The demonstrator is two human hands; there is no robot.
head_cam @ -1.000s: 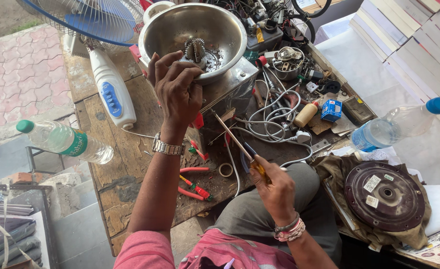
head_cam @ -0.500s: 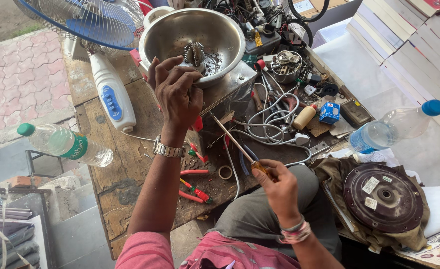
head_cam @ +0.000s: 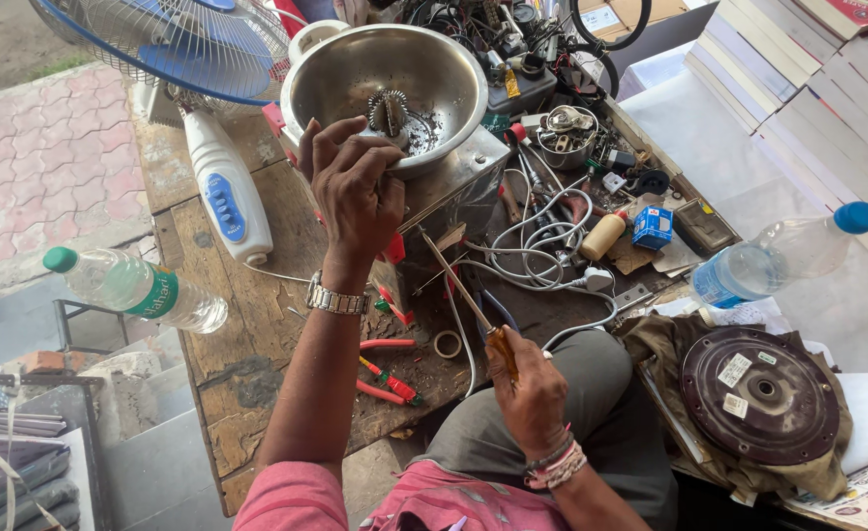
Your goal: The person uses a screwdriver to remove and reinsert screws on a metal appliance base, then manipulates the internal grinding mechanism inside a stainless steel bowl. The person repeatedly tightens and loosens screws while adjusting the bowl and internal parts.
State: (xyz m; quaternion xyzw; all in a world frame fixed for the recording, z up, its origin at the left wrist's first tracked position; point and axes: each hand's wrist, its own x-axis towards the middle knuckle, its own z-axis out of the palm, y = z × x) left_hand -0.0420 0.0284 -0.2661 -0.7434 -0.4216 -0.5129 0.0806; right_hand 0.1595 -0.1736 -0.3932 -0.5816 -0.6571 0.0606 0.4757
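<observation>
The round steel bowl of a grinder machine stands on the wooden surface. The left hand grips its near rim; the right hand holds a screwdriver with its tip at the housing. The toothed part inside seems still mounted.

A blue-bladed fan stands beyond the left hand; a green-capped water bottle lies left of it; red-handled pliers lie between both hands.
</observation>
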